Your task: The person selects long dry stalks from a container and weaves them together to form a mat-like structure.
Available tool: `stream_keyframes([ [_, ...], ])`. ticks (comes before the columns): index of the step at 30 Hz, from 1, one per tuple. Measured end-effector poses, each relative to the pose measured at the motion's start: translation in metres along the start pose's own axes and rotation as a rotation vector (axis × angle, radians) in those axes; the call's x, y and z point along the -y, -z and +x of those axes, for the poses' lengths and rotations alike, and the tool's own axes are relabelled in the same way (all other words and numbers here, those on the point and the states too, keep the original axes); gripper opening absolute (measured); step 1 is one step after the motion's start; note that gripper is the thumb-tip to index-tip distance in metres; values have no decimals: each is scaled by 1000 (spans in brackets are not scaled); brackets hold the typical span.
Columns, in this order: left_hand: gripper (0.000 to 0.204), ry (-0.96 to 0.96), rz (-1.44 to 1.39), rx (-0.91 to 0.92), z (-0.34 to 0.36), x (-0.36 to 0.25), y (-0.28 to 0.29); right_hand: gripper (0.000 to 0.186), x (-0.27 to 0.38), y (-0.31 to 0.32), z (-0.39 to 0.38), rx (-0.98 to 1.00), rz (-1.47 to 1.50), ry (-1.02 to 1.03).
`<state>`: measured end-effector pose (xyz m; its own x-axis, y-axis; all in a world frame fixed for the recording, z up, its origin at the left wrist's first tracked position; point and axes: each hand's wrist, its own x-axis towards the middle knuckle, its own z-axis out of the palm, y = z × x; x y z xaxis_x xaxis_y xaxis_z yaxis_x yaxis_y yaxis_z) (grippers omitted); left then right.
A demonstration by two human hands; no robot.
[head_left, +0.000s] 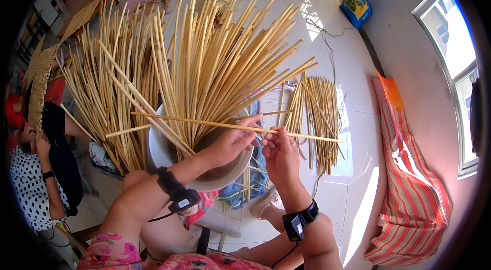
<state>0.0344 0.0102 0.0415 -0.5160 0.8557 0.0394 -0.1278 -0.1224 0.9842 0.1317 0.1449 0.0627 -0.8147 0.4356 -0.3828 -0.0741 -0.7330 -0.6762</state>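
Note:
A long straw-coloured stick (322, 139) lies crosswise in front of me, held near its middle. My left hand (235, 139) has its fingers closed on it, and my right hand (280, 152) pinches it just to the right. Behind my hands a white bucket (156, 152) holds a large fanned bunch of similar sticks (215, 55). Another dense bunch (110, 91) stands to its left. Loose bundles of sticks (322, 116) lie on the floor beyond my right hand. Black bands with small devices are on both wrists.
At the left, another person in dotted clothing (30, 183) holds a woven stick panel (43, 86). A striped cloth (409, 193) lies along the right wall below a window (447, 35). Blue bags (356, 9) and cables sit by the wall, and blue material (232, 188) lies under the bucket.

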Motion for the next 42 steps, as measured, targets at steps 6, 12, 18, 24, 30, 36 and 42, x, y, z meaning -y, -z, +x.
stream_keyframes([
  [6, 36, -51, -128, -277, 2, -12, 24, 35, -11, -20, -7, 149, -159, -216],
  [12, 31, -270, -64, -482, -2, -56, 79, 34, 20, -27, -21, 465, -430, -470],
  [18, 30, -501, -33, -730, -10, -81, 116, 31, 33, -19, -15, 317, -414, -273],
  [24, 32, -479, 265, -709, -13, -86, 115, 29, 31, -17, -9, 206, -426, -219],
  [30, 27, -324, 504, -275, 1, -38, 65, 23, 24, -21, -8, 196, -645, -69],
  [36, 20, -182, 863, 4, 10, 25, 24, 22, 17, -19, -5, 199, -1057, 459],
  [42, 21, 63, 885, 304, -3, 68, 51, 16, 9, -1, 11, 123, -1202, 411],
])
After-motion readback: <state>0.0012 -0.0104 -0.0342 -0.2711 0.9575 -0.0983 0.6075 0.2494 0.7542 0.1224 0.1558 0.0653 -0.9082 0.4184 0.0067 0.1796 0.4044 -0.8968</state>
